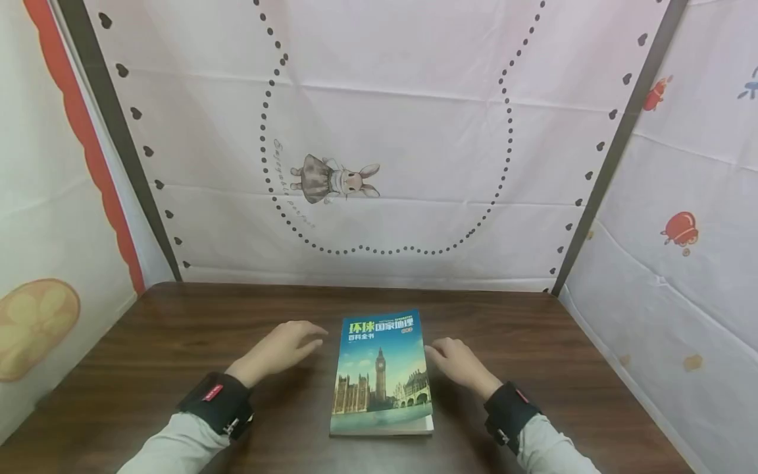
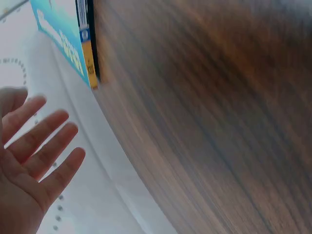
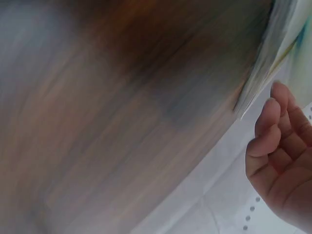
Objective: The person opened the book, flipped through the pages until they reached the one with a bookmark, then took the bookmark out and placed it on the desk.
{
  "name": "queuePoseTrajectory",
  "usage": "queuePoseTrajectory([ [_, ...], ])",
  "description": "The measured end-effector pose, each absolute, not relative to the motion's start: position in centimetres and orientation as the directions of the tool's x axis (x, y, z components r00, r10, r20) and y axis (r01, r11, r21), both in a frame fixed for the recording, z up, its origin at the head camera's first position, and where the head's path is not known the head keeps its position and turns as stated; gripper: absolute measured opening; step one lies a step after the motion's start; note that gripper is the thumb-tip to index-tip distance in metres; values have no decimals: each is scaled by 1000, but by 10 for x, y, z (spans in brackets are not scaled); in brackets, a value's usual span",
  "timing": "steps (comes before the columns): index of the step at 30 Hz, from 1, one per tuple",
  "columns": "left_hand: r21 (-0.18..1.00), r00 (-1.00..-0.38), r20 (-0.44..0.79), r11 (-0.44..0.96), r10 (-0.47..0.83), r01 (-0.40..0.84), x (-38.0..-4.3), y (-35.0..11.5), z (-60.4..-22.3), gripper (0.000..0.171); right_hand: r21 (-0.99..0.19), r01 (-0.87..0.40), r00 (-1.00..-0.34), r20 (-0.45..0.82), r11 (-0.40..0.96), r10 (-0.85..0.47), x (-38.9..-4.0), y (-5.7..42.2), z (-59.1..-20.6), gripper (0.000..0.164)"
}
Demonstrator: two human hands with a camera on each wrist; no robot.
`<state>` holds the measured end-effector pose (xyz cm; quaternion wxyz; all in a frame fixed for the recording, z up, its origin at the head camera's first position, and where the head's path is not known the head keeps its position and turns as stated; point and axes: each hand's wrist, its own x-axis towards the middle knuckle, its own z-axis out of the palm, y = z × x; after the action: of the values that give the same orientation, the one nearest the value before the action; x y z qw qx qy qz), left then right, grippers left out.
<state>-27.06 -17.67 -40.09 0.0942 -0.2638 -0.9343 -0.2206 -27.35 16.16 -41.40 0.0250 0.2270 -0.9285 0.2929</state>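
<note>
The spread left grip (image 1: 281,345) and loosely bent, empty right grip (image 1: 460,363) flank the geography encyclopedia (image 1: 381,376) near the table's (image 1: 249,299) far edge; probably weighty, slick, best held by spine (image 2: 86,39) and fore-edge (image 3: 261,73).

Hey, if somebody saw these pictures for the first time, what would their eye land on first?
Probably the bright blue book picturing a clock tower, lying on the dark wooden table. The left hand and right hand flank it, holding nothing. Behind, a sideways rabbit printed on the white cloth would likely draw the next glance.
</note>
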Motion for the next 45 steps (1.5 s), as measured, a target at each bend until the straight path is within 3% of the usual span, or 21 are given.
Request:
queuePoseTrajectory([
  [5,321,-786,330,720,523,615,-262,-168,-396,22,-698,-399,-892,146,594,-427,-272,147,-406,36],
  [10,315,-704,470,643,533,698,-244,-146,-386,24,-825,-313,-909,117,471,-400,-263,135,-396,33],
  [15,283,-569,653,536,500,795,-218,-115,-366,31,-879,-312,-892,140,360,-430,-254,119,-387,39],
  [19,66,-350,736,453,580,889,-202,-93,-350,33,-865,-373,-857,183,335,-482,-249,106,-384,38],
  [23,-250,-121,701,401,702,881,-188,-75,-339,27,-836,-444,-818,231,324,-526,-244,97,-382,32],
  [25,-364,-60,665,393,744,844,-181,-68,-338,20,-834,-461,-796,238,303,-556,-239,94,-377,32],
  [27,-456,-41,613,396,789,797,-175,-64,-338,15,-841,-460,-776,226,283,-589,-231,90,-368,33],
  [31,-575,-74,475,373,877,728,-164,-60,-345,7,-845,-475,-731,222,247,-646,-217,83,-354,33],
  [39,-538,-385,257,462,886,705,-158,-64,-355,5,-792,-562,-659,254,239,-708,-237,83,-382,37],
  [42,-509,-510,228,549,829,664,-159,-72,-361,7,-731,-602,-671,245,321,-700,-241,88,-390,37],
  [45,-486,-576,237,609,782,627,-158,-82,-369,8,-619,-625,-710,198,476,-675,-238,97,-396,33],
])
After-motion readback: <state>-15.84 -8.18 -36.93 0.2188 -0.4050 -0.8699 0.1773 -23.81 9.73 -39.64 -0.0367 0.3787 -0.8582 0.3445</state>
